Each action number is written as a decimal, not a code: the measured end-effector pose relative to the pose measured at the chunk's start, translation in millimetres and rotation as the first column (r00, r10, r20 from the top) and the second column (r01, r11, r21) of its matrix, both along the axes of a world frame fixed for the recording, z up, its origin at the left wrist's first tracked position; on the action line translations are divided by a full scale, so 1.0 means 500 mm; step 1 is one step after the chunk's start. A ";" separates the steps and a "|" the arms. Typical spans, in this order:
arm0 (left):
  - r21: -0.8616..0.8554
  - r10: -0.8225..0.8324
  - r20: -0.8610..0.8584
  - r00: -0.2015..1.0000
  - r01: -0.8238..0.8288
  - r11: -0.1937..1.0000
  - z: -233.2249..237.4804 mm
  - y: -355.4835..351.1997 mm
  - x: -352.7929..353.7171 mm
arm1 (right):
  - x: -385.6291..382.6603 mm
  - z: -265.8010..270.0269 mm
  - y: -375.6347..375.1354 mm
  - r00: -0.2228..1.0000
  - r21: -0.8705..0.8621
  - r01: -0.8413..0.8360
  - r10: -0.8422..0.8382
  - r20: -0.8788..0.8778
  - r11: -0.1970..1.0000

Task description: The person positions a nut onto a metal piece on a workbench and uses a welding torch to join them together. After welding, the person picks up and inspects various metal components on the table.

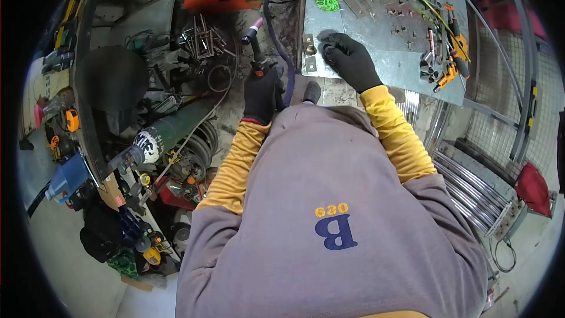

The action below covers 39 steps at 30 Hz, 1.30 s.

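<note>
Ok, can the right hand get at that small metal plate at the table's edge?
Probably yes: the right hand rests on the table just beside the small metal plate, with nothing lying between. The left hand holds the torch.

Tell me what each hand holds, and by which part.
Left hand holds the welding torch around its handle, pink nozzle pointing away. Right hand holds nothing; it rests on the metal sheet.
</note>
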<state>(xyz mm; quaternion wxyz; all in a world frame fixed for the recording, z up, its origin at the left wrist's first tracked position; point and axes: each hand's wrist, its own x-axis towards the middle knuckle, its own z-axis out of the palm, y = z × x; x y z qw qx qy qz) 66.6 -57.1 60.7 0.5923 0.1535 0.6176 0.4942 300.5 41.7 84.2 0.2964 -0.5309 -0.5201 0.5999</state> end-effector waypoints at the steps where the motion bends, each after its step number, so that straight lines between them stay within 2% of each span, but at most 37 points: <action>1: -0.022 0.027 0.010 1.000 -0.026 0.999 -0.008 -0.002 0.002 | 0.000 0.000 0.004 0.999 0.027 -0.040 0.040 0.006 0.999; 3: -0.005 0.029 0.014 0.999 -0.029 1.000 -0.019 0.000 0.003 | 0.002 0.001 0.001 0.997 0.042 -0.073 0.072 0.015 0.996; 6: -0.012 -0.057 -0.065 0.996 0.056 0.998 -0.009 0.007 0.002 | 0.004 0.008 -0.006 0.989 0.080 -0.149 0.147 0.035 0.986; 8: 0.012 -0.138 -0.103 0.985 0.140 0.990 0.000 0.026 0.005 | -0.003 0.004 -0.007 0.960 0.207 -0.220 0.174 0.219 0.953; 12: 0.104 -0.230 -0.062 0.971 0.235 0.966 -0.023 0.059 0.003 | -0.023 0.012 -0.018 0.946 0.273 -0.212 0.127 0.298 0.938; 14: 0.091 -0.316 -0.156 0.936 0.333 0.939 -0.008 0.076 0.010 | -0.029 0.020 -0.018 0.910 0.280 -0.242 0.117 0.398 0.929; 15: 0.089 -0.320 -0.154 0.935 0.336 0.938 -0.013 0.077 0.015 | -0.030 0.022 -0.018 0.910 0.277 -0.239 0.115 0.399 0.931; 17: 0.144 -0.300 -0.313 0.901 0.357 0.923 -0.022 0.079 0.028 | -0.034 0.024 -0.020 0.889 0.288 -0.247 0.097 0.448 0.925; 18: 0.143 -0.304 -0.311 0.901 0.361 0.922 -0.019 0.082 0.037 | -0.036 0.025 -0.022 0.888 0.286 -0.243 0.094 0.450 0.927; 20: 0.179 -0.149 -0.040 0.988 0.153 0.972 -0.012 0.089 0.052 | -0.040 0.028 -0.023 0.896 0.298 -0.209 0.061 0.440 0.931; 30: 0.111 -0.150 -0.068 0.986 0.157 0.981 -0.030 0.099 0.063 | -0.047 0.021 -0.024 0.872 0.295 -0.205 0.038 0.487 0.933; 33: 0.187 -0.155 -0.109 0.982 0.173 0.967 -0.039 0.099 0.059 | -0.049 0.022 -0.024 0.868 0.328 -0.204 0.015 0.497 0.922; 39: 0.125 -0.185 -0.104 0.977 0.197 0.972 -0.031 0.098 0.056 | -0.050 0.026 -0.025 0.860 0.319 -0.207 0.017 0.509 0.925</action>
